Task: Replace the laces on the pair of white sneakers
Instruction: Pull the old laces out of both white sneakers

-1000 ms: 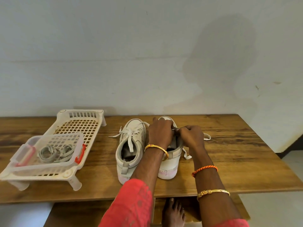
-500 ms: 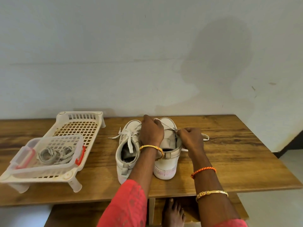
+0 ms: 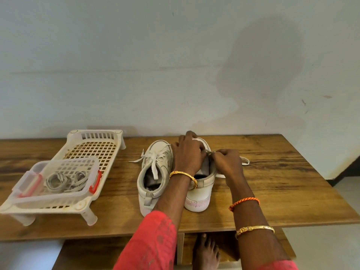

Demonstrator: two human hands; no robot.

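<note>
Two white sneakers stand side by side on the wooden table (image 3: pixel 272 191), heels toward me. The left sneaker (image 3: pixel 153 176) is laced, its white lace tied with loose ends. Both my hands are over the right sneaker (image 3: pixel 198 193). My left hand (image 3: pixel 188 154) covers its tongue and eyelets, fingers curled round the lace there. My right hand (image 3: pixel 227 162) pinches the white lace (image 3: pixel 244 161) at the sneaker's right side; a loop of it trails on the table. Grey spare laces (image 3: pixel 64 181) lie coiled in a clear box.
A white plastic lattice rack (image 3: pixel 97 147) stands at the table's left, carrying the clear box with red clips (image 3: pixel 58 178). A pale wall rises behind the table. Below the front edge are a lower wooden shelf and a bare foot (image 3: pixel 205 252).
Both hands stayed on the right sneaker; my left hand shifted forward toward the toe and then back a little, while my right hand keeps its pinch on the lace.
</note>
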